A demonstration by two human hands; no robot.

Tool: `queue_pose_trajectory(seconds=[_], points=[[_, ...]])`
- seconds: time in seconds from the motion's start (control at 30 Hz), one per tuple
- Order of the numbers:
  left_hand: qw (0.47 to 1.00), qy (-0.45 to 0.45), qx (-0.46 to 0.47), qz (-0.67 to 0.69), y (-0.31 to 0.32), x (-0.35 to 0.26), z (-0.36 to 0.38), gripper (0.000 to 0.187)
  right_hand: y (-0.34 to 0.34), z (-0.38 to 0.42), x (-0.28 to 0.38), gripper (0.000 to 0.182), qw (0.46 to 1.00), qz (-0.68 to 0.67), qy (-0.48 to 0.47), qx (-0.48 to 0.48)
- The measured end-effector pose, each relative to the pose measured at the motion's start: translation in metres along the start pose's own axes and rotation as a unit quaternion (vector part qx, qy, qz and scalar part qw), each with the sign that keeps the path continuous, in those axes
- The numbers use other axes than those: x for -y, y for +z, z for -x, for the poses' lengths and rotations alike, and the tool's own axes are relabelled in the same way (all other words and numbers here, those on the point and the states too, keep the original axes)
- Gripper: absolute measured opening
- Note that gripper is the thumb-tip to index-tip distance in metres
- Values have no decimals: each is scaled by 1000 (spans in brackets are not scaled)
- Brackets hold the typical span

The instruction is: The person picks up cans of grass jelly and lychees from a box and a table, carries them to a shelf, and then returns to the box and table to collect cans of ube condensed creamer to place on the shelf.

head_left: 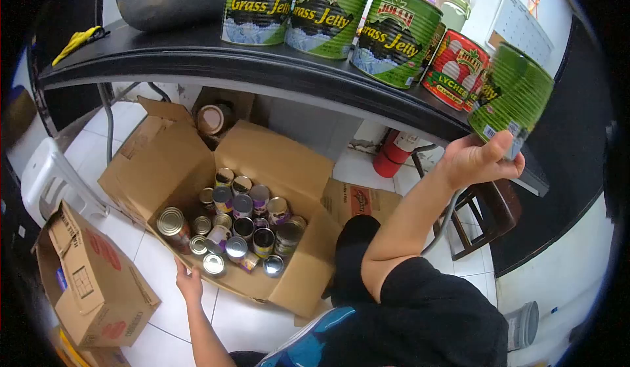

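Right hand [482,160] grasping the green cylindrical metal can [515,94], best palm-supported from below, at the right end of the black tabletop [164,50]; left hand [188,281] at the brown cardboard box [272,153], its grip indistinct.

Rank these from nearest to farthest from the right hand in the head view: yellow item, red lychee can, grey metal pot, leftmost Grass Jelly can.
1. Red lychee can: up-left of the right hand.
2. Leftmost Grass Jelly can: farther left.
3. Grey metal pot: just left of that.
4. Yellow item: on the table, far left.
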State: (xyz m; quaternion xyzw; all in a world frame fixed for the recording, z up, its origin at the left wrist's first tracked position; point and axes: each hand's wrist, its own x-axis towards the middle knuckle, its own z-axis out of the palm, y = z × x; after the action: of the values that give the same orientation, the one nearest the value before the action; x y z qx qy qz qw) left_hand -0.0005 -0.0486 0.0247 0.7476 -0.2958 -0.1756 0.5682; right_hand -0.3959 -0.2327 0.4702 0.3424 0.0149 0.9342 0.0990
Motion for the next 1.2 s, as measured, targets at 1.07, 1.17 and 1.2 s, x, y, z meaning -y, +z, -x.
queue_pose_trajectory(seconds=[1.07,1.17,1.2], points=[[992,-78,-40,-86,4,-3,1,73,-248,375,-33,91,133,178,181,958],[992,-86,-34,-88,4,-4,0,73,-224,360,-16,95,121,211,232,942],[992,-84,-33,-93,4,-4,-1,73,-210,348,-10,94,154,209,218,941]])
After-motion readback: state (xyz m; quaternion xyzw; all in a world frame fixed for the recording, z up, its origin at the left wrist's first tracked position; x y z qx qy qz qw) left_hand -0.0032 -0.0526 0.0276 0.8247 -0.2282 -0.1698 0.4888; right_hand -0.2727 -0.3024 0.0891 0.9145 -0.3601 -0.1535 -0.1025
